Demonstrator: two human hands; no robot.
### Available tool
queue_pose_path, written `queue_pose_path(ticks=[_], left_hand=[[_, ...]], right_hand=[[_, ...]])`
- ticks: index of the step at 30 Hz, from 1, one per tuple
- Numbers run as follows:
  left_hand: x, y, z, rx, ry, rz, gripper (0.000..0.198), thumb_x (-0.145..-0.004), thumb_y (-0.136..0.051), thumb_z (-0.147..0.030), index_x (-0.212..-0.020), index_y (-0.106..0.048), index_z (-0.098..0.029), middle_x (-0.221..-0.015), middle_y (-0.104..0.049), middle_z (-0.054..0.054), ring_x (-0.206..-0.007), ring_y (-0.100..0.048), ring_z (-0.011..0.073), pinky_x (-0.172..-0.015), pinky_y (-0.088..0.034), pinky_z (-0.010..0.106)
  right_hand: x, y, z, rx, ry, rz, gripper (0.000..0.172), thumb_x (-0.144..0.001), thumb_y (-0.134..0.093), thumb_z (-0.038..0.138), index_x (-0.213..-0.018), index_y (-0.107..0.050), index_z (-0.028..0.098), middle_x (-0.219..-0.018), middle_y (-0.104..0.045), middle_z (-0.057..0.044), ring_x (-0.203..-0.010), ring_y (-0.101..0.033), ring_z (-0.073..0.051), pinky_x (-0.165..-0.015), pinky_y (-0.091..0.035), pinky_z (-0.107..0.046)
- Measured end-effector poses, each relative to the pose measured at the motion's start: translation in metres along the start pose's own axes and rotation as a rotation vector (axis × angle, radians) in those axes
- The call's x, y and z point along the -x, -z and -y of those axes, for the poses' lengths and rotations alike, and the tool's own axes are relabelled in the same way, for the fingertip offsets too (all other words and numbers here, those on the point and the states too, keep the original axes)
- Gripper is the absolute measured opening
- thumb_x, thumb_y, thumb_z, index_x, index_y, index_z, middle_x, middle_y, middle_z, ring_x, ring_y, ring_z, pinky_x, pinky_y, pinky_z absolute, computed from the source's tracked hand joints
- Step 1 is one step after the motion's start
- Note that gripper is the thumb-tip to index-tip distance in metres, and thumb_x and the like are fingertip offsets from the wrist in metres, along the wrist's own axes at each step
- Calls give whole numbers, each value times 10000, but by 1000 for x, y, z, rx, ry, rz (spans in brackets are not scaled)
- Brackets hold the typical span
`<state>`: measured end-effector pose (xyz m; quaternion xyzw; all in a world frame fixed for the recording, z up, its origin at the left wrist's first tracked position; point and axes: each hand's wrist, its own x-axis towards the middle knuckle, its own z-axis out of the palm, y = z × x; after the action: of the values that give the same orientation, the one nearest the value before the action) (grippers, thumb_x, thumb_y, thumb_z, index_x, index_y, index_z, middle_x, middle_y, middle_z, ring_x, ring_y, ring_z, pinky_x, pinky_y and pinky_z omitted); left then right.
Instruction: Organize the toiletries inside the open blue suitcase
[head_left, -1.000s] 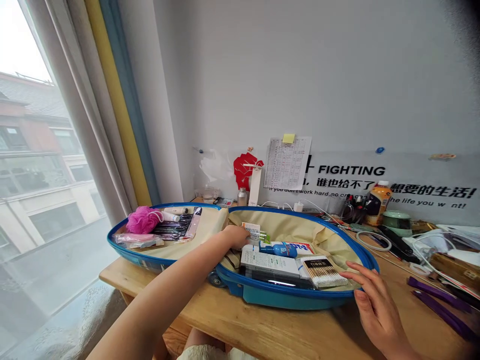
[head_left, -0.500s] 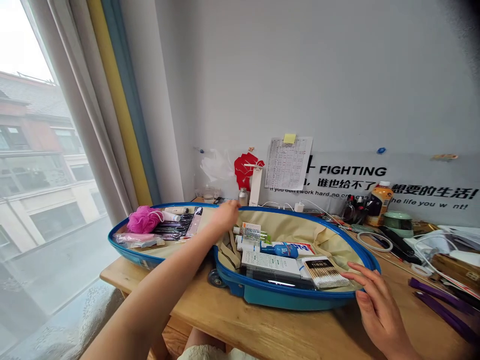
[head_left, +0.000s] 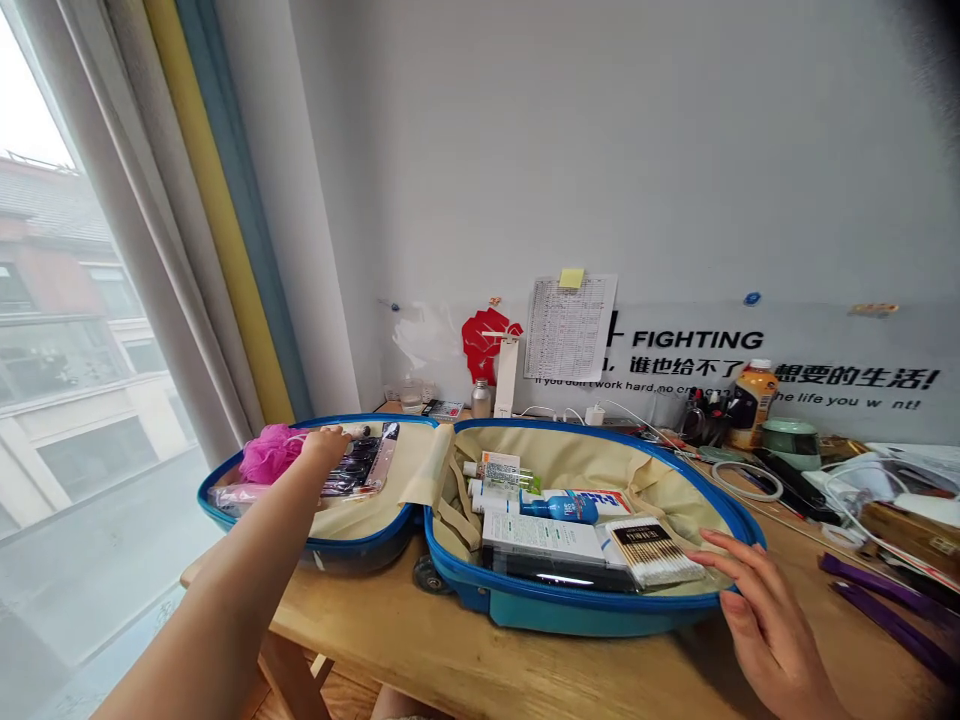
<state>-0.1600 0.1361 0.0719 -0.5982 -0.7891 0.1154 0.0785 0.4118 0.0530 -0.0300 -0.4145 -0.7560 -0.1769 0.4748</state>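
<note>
A blue suitcase [head_left: 600, 608] lies open on a wooden desk [head_left: 465, 660], both halves lined in beige. My left hand [head_left: 324, 444] reaches into the left half, over a white tube beside a pink bath sponge [head_left: 266, 452] and a pack of black tools [head_left: 358, 458]; its fingers curl down, and whether they grip anything is hidden. My right hand [head_left: 757, 610] rests open on the right half's near rim. That half holds small bottles [head_left: 499, 472], a blue bottle [head_left: 559, 508], a white box [head_left: 540, 535] and a cotton swab pack [head_left: 651, 550].
Behind the case stand a small bottle [head_left: 480, 398], an orange drink bottle [head_left: 750, 402], a green bowl [head_left: 793, 440] and cables. Purple objects [head_left: 885, 600] lie on the desk at right. A curtain and window fill the left; a wall with papers is behind.
My left hand left the small bottles in the right half, rose, and moved left into the left half by the pink sponge. My right hand stayed on the rim.
</note>
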Motion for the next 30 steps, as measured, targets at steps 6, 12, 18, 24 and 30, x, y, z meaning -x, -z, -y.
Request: queue_pose_path(ticks=[6, 12, 18, 24, 30], left_hand=[[-10, -7, -2, -30, -51, 12, 362, -911, -574, -374, -1205, -560, -164, -1208, -590, 88, -1049, -598, 209, -890, -523, 437], [0, -2, -1, 27, -17, -49, 345, -910, -576, -370, -1190, -571, -168, -1208, -592, 85, -1057, -594, 208, -905, -515, 441], [20, 34, 3, 222, 101, -254, 323, -938, -445, -254, -1213, -537, -111, -1206, -580, 150, -1115, -585, 271, -937, -470, 449], [44, 94, -40, 562, 31, -455, 422, -918, -356, -302, -1322, -422, -196, -1241, -557, 127, -1081, -594, 258, -939, -449, 398], [88, 92, -147, 934, -313, -133, 275, -906, -449, -375, -1101, -543, -206, -907, -686, 10, -831, -661, 145, -703, -502, 234]], right_hand=[[-4, 0, 3, 16, 55, -11, 373, -968, -309, 441, -1033, -618, 243, -1135, -629, -85, -1040, -617, -227, -988, -442, -449], [-3, 1, 2, 18, 33, 2, 420, -965, -291, 486, -1024, -626, 241, -1124, -631, -87, -1043, -613, -235, -993, -432, -458], [-5, 1, 5, -16, 38, -11, 398, -965, -314, 480, -1019, -632, 246, -1115, -631, -77, -1029, -612, -221, -987, -434, -432], [-1, -1, 1, -29, -9, -3, 419, -959, -300, 493, -995, -629, 236, -1112, -633, -93, -1043, -610, -233, -1004, -427, -456], [-2, 0, 2, 0, 27, 3, 399, -968, -292, 468, -1021, -614, 240, -1119, -622, -94, -1038, -609, -231, -994, -427, -456]])
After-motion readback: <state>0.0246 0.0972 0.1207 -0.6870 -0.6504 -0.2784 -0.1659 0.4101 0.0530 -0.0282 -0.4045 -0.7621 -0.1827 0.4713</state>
